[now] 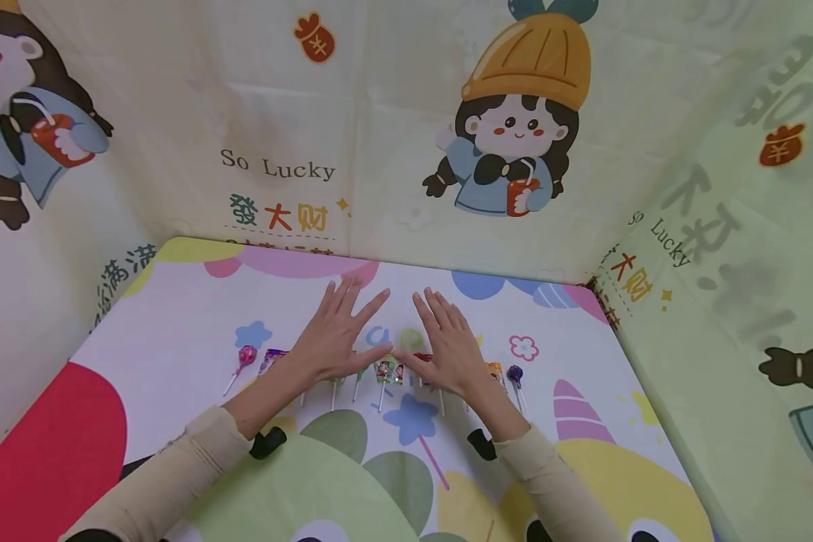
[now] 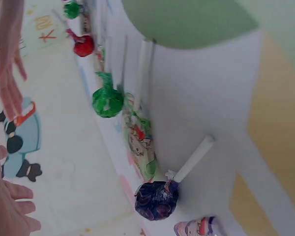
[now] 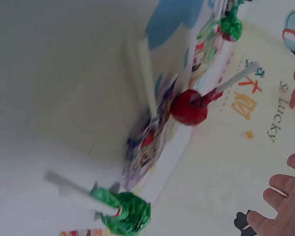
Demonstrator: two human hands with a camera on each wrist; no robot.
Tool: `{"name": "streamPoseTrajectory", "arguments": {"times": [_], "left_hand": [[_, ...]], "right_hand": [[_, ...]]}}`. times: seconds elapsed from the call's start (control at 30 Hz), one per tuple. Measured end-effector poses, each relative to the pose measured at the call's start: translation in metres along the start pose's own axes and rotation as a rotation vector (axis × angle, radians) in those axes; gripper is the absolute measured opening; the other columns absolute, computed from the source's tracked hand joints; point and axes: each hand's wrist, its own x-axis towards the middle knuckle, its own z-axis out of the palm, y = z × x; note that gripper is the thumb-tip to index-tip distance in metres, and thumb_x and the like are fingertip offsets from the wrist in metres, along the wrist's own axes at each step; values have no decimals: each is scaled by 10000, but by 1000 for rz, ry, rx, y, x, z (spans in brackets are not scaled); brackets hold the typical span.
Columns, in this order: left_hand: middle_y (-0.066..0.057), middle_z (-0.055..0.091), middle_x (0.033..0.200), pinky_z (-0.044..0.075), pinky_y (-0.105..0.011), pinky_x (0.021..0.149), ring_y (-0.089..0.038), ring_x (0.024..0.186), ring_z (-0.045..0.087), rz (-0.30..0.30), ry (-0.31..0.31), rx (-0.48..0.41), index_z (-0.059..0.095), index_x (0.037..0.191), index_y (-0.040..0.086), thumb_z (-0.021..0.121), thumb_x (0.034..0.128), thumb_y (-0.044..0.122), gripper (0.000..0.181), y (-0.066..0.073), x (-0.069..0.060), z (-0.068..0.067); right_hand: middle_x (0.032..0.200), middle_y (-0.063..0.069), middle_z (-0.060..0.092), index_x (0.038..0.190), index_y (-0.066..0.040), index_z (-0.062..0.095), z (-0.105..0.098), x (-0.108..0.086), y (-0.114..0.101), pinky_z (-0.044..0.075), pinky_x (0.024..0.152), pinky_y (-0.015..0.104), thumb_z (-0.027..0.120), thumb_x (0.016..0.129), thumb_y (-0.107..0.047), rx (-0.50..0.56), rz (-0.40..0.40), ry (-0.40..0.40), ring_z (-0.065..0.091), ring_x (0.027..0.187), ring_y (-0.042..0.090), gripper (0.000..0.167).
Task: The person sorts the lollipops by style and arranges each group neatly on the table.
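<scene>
My left hand (image 1: 339, 330) and right hand (image 1: 450, 350) hover with fingers spread over a row of lollipops, holding nothing. A pink lollipop (image 1: 247, 354) and a purple wrapper (image 1: 271, 360) show left of the left hand. Between the thumbs lies a flat lollipop in a clear-green wrapper (image 1: 389, 370). Beyond the right wrist are an orange wrapper (image 1: 495, 370) and a dark blue lollipop (image 1: 515, 375). The left wrist view shows a green lollipop (image 2: 107, 102) and a dark purple one (image 2: 156, 201). A red lollipop (image 3: 189, 107) appears in the right wrist view. My forearms hide part of the row.
The lollipops lie on a table with a colourful printed cover (image 1: 183, 316). Printed cloth walls stand behind it (image 1: 393, 150) and along both sides. Dark straps (image 1: 268, 443) show near the wrists.
</scene>
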Motion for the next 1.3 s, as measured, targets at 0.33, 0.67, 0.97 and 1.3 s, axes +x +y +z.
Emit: {"name": "streamPoseTrajectory", "arguments": {"times": [0.33, 0.67, 0.97, 1.3], "left_hand": [[-213, 319, 1629, 154, -592, 1252, -395, 1530, 229, -75, 17, -186, 339, 1605, 198, 659, 891, 586, 873, -8, -29, -24], [-189, 351, 1615, 195, -647, 1219, -395, 1522, 239, -149, 14, -306, 416, 1562, 180, 730, 879, 494, 815, -21, -67, -34], [-208, 373, 1594, 278, -745, 1124, -456, 1503, 235, -211, -75, -451, 435, 1533, 138, 755, 907, 366, 739, -47, -100, -30], [-224, 439, 1530, 198, -778, 1125, -526, 1469, 227, -168, -129, -508, 464, 1480, 66, 772, 863, 216, 706, -79, -116, -27]], "right_hand": [[1685, 76, 255, 1641, -190, 226, 0, -3, -28, 220, 1252, 535, 619, 895, -627, 136, -2, 3, 248, 1544, 314, 950], [1672, 62, 294, 1622, -184, 291, 13, -8, -48, 258, 1234, 552, 669, 884, -585, 196, -44, -18, 281, 1531, 288, 921], [1647, 54, 347, 1597, -172, 355, 24, -8, -61, 271, 1235, 525, 683, 893, -569, 209, -60, -67, 293, 1527, 274, 872], [1635, 70, 366, 1580, -143, 388, 32, -7, -67, 273, 1238, 510, 673, 928, -526, 248, -73, -135, 290, 1526, 286, 807]]}}
